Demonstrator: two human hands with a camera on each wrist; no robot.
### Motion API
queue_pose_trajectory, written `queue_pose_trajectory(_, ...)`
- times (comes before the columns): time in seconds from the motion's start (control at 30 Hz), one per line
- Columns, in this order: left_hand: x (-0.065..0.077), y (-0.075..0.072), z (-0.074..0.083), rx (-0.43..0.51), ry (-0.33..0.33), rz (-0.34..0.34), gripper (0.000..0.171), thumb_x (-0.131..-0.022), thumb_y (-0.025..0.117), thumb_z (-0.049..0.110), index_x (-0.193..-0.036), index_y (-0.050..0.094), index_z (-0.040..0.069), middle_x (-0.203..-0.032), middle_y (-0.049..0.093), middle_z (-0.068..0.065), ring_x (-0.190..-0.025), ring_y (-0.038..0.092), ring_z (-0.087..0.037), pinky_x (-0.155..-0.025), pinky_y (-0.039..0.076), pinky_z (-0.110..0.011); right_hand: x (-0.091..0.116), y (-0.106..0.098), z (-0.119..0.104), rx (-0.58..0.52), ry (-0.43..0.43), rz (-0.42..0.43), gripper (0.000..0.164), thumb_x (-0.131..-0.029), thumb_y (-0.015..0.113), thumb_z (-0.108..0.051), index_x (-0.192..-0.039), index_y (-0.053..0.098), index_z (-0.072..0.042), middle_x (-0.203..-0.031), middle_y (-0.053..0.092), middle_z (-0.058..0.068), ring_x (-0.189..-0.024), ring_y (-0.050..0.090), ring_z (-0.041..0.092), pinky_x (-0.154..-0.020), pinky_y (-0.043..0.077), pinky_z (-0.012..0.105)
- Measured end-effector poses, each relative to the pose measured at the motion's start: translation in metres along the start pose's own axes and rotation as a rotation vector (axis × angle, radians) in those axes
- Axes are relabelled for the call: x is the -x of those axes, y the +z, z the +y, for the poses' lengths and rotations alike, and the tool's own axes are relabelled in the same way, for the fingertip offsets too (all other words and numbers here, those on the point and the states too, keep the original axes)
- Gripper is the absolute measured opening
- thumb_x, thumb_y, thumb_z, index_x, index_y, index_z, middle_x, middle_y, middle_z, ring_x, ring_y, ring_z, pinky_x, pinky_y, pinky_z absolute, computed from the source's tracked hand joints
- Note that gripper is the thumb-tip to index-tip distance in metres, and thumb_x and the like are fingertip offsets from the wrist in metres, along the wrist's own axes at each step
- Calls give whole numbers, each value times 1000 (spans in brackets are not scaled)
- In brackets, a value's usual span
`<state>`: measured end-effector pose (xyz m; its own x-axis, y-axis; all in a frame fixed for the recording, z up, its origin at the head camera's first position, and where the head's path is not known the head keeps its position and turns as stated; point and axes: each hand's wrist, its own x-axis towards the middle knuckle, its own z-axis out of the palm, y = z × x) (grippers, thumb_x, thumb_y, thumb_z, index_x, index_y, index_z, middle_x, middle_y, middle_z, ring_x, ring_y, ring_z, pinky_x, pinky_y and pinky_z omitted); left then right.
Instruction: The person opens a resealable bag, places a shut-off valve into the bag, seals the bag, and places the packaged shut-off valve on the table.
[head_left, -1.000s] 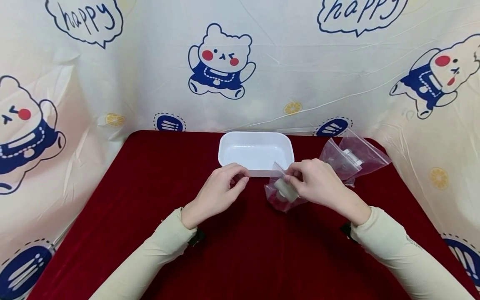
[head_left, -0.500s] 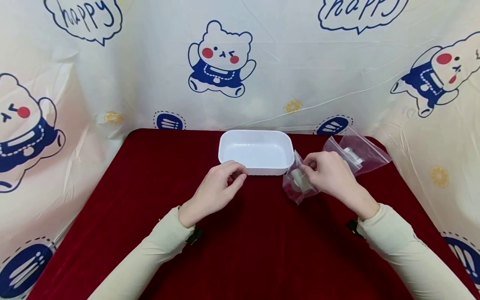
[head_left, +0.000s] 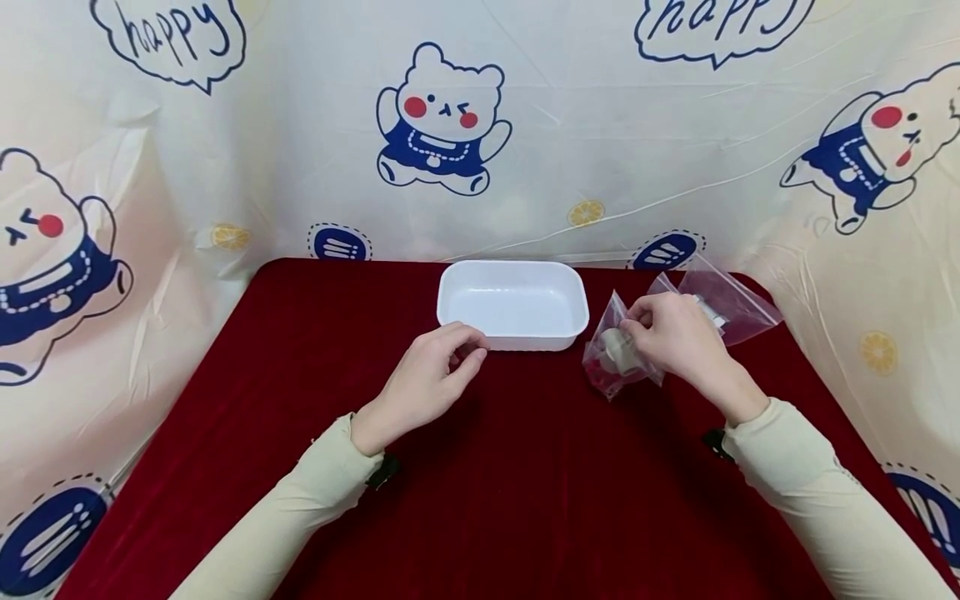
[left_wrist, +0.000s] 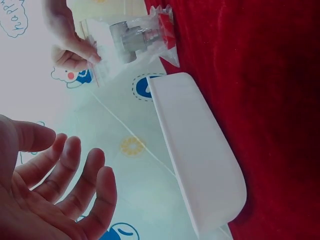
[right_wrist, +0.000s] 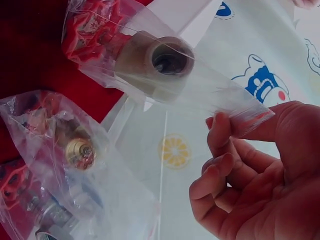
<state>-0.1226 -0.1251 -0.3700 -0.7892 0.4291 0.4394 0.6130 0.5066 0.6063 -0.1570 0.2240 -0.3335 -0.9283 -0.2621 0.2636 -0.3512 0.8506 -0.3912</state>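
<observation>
My right hand (head_left: 678,337) pinches the top edge of a clear zip bag (head_left: 618,358), which hangs right of the white tray. Inside it, the right wrist view shows a grey-beige valve (right_wrist: 155,65) with a round opening and a red handwheel (right_wrist: 92,32). Thumb and index finger grip the zip strip (right_wrist: 252,122); the other fingers are curled below. My left hand (head_left: 420,383) is held near the tray's front left, fingers loosely bent, holding nothing. The white tray (head_left: 512,342) has nothing in it.
Beyond my right hand lie other clear zip bags (head_left: 738,304) at the table's back right. In the right wrist view, one holds a brass-coloured fitting (right_wrist: 80,152), another a metal valve (right_wrist: 52,215) with a red handwheel. A printed curtain (head_left: 322,125) rises behind the dark red cloth (head_left: 480,500).
My right hand has carried the zip bag with the valve rightward and slightly away, from the tray's front to its right side. My left hand has shifted slightly left.
</observation>
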Motion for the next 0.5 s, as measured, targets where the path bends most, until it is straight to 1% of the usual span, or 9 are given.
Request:
queue_pose_trajectory(0.13,0,0,0,7,-8,-4,9,-103,67,10,-107,74,11,-100,69,3,-82,59,-12,-74,56,-33,-2,0,6,8,4,-15,10,-91,76,-9,-86,79,-1,-74,74,6,-63,66,20,-55,50,38)
queue_pose_trajectory(0.33,0,-1,1,23,-16,-3,10,-103,66,10,-108,74,10,-101,69,2,-84,60,-13,-76,58,-42,-4,0,11,-3,24,-22,10,-92,77,-10,-87,79,-1,-75,74,6,-65,66,21,-57,50,38)
queue_pose_trajectory(0.5,-1,-3,1,26,-16,3,10,-103,66,9,-109,74,10,-101,70,2,-84,60,-12,-76,58,-41,-4,1,12,-1,35,-35,11,-93,76,-11,-89,79,-1,-76,75,7,-64,66,21,-56,50,38)
